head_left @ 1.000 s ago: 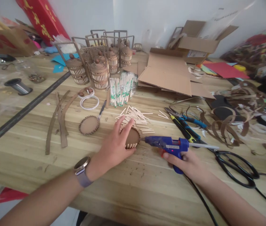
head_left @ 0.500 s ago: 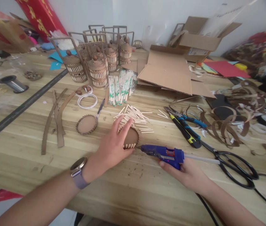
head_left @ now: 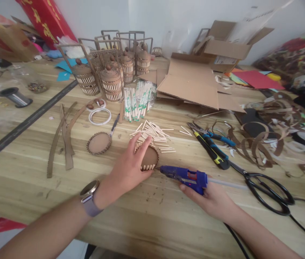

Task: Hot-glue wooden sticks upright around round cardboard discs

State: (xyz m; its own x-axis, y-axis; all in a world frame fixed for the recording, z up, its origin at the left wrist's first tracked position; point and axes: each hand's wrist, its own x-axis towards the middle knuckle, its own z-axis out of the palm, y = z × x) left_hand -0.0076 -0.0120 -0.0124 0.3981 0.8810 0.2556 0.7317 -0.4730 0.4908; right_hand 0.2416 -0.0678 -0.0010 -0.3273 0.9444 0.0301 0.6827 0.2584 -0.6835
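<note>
A round brown cardboard base (head_left: 150, 157) with a corrugated rim lies on the wooden table. Short sticks stand along its near rim and far left edge. My left hand (head_left: 130, 162) grips this base, thumb at the near side and fingers reaching over the far side, hiding its left part. In my right hand (head_left: 215, 201) is a blue hot glue gun (head_left: 183, 177), its nozzle at the base's near right rim; whether they touch I cannot tell. A glue stick (head_left: 227, 182) protrudes from the gun's back. Loose wooden sticks (head_left: 153, 130) lie just beyond the base.
A second round base (head_left: 99, 142) and cardboard strips (head_left: 66, 144) lie left. Right are a utility knife (head_left: 213, 151), pliers (head_left: 218, 138) and black scissors (head_left: 269, 194). Behind stand several lidded baskets (head_left: 111, 84), wrapped stick packets (head_left: 138, 100) and cardboard sheets (head_left: 190, 82). The gun's cord (head_left: 235, 239) trails toward the front edge.
The glue gun has shifted very slightly left, its nozzle still by the base's rim. My left hand has stayed in place on the base. The view has moved a little.
</note>
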